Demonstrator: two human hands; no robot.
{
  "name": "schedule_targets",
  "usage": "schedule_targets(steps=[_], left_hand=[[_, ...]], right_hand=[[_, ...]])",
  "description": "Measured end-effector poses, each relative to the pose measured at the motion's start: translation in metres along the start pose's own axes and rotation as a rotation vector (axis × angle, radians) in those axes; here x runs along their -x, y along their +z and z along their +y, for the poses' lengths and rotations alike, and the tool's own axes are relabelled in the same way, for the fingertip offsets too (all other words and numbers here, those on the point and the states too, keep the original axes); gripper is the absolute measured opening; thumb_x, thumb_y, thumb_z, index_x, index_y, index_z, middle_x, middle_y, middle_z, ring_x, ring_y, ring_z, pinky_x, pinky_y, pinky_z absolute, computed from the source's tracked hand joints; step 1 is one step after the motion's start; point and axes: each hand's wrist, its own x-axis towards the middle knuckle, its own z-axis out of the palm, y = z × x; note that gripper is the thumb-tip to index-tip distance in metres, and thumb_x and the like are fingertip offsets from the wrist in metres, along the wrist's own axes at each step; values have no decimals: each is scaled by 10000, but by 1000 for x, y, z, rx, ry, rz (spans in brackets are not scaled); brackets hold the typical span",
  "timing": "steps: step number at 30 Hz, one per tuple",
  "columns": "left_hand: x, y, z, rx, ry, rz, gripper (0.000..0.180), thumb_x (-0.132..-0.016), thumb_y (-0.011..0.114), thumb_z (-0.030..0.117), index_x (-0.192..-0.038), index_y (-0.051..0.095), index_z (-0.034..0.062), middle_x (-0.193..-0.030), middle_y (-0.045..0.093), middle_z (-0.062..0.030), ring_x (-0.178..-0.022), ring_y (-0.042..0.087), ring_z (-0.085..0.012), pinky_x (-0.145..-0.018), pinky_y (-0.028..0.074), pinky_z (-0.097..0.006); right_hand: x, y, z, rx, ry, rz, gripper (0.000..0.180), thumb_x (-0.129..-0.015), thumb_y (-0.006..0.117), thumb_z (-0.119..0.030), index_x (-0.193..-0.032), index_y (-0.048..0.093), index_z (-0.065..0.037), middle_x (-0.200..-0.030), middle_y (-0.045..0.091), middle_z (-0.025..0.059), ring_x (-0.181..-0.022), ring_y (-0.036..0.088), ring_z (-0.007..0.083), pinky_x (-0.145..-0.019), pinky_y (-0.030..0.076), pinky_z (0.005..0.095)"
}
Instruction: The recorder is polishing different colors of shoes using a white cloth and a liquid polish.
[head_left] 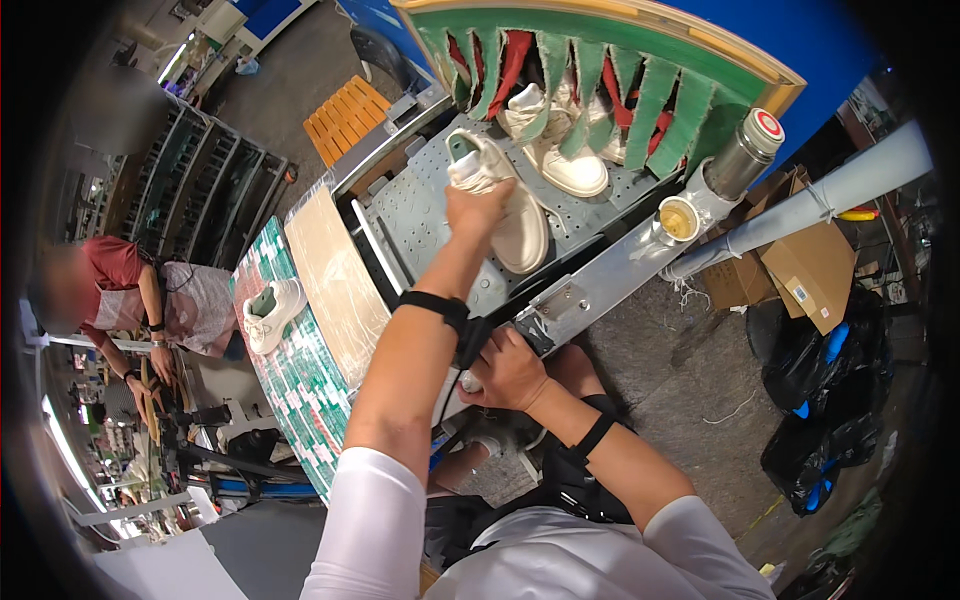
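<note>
My left hand (478,207) reaches over the grey perforated conveyor (415,215), its fingers wrapped round the side of a cream-white sneaker (520,230). The sneaker's toe points toward me, and its green-lined opening faces away. Below the conveyor's near edge, my right hand (510,372) is closed with curled fingers. A small pale bit shows at its fingertips, too little to name. More white sneakers (572,168) stand farther back on the conveyor, partly under green and red cloth strips (655,120). Another white sneaker (273,315) rests on the green patterned table to the left.
A brown board (335,285) lies between the table and conveyor. A metal rail (590,300) with a steel cylinder (742,155) borders the right side. Beyond are a grey pipe (810,205), cardboard boxes (812,265) and black bags (825,400). A co-worker (125,290) is at far left.
</note>
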Motion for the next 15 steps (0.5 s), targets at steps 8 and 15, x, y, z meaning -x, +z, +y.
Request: schedule_targets(steps=[8, 15], left_hand=[[15, -192, -62, 746, 85, -138, 471, -970, 868, 311, -1350, 705, 86, -1078, 780, -15, -855, 723, -106, -712, 559, -273], [185, -356, -218, 373, 71, 345, 597, -920, 903, 160, -1421, 617, 4, -1269, 743, -87, -1085, 723, -167, -946, 580, -323]], right_hand=[[-5, 2, -5, -73, 7, -28, 549, -829, 807, -438, -1267, 730, -116, -1058, 647, 82, -1008, 653, 291, -919, 524, 433], [-8, -2, -2, 12, -5, -36, 503, -829, 811, -412, -1231, 765, -114, -1053, 651, 90, -985, 657, 308, -895, 527, 451]])
